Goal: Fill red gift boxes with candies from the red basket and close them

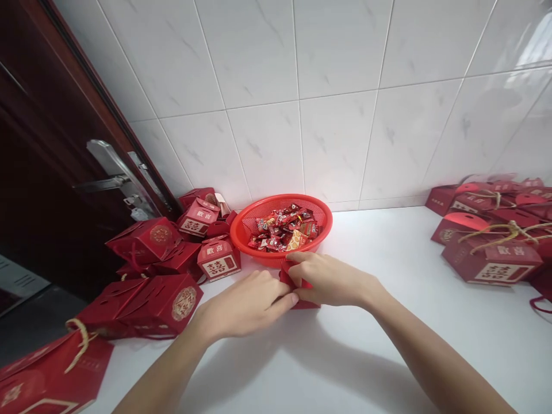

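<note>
Just in front of the basket stands a small red gift box (307, 300), mostly covered by my hands. My left hand (254, 302) reaches in from the left, its thumb and fingers closed on the box's near left side. From the right, my right hand (325, 279) bends its fingers over the top of the box and grips it there. The two hands nearly touch at the fingertips. Directly behind is a red plastic basket (242, 244) holding many wrapped candies (284, 227).
At the left, red gift boxes (161, 305) are piled beside a dark door with a metal handle (107, 183). More red boxes (491, 259), some with twine handles, stand at the right. A white tiled wall (336, 144) rises behind the white tabletop (388, 322).
</note>
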`<state>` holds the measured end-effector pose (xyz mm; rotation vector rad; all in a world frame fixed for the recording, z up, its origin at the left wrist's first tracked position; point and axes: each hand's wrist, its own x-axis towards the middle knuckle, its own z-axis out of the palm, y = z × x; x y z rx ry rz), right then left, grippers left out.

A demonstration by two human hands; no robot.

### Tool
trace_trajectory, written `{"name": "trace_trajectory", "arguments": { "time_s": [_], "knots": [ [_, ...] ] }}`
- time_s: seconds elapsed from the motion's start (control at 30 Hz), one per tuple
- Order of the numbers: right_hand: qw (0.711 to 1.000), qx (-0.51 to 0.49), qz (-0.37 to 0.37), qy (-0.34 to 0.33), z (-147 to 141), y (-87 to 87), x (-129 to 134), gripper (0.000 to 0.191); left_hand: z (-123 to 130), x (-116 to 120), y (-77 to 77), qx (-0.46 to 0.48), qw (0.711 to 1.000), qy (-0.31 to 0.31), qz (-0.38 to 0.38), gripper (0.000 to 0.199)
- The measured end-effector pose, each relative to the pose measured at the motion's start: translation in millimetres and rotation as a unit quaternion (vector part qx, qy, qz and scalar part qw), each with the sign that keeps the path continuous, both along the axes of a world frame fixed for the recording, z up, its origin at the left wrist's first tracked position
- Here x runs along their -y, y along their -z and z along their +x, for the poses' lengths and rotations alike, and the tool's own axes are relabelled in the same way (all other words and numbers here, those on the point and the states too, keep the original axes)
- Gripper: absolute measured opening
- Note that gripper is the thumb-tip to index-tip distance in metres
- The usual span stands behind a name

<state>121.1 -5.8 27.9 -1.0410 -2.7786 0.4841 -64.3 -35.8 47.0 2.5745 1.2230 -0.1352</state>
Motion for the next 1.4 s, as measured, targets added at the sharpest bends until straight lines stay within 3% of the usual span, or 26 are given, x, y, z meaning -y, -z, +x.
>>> {"name": "trace_trajectory", "arguments": {
  "time_s": [0.2, 0.33, 0.43, 0.6, 0.8, 1.0, 1.13, 1.27, 1.4],
  "knots": [
    [1.0, 0.007, -0.018, 0.01, 7.9, -7.2, -1.1, 0.028, 9.9, -11.4, -2.8, -0.02, 0.998, 0.031, -0.052, 0.04],
    [1.0, 0.028, -0.012, 0.007, 10.0, -4.4, -1.6, 0.024, 19.3, -19.1, -1.8, -0.009, 0.999, 0.029, -0.039, 0.034],
    [0.999, 0.048, -0.004, 0.017, 11.6, -3.9, 0.1, 0.021, 24.0, -23.5, 2.8, 0.016, 0.999, 0.015, -0.039, 0.043],
    [0.985, 0.121, 0.062, 0.103, 8.3, -5.3, 9.8, 0.016, 28.7, -26.9, 10.1, 0.031, 0.998, -0.022, -0.051, 0.045],
    [0.956, 0.157, 0.074, 0.236, -10.3, 0.0, 19.1, 0.024, 26.5, -28.7, 10.0, 0.02, 0.998, -0.047, -0.034, 0.04],
    [0.939, 0.147, 0.046, 0.306, -23.2, 6.2, 25.5, 0.053, 20.8, -25.0, 8.0, 0.023, 0.98, -0.072, -0.182, 0.044],
    [0.935, 0.17, 0.031, 0.309, -25.6, 2.4, 29.8, 0.06, 18.2, -20.2, 6.2, 0.0, 0.978, -0.054, -0.202, 0.038],
    [0.932, 0.197, 0.024, 0.303, -17.9, -5.0, 30.1, 0.053, 17.7, -17.7, 6.1, 0.013, 0.982, -0.046, -0.185, 0.047],
    [0.942, 0.176, -0.001, 0.286, -3.1, -12.0, 29.6, 0.024, 16.9, -19.5, 8.6, 0.03, 0.988, -0.034, -0.148, 0.041]
  ]
}}
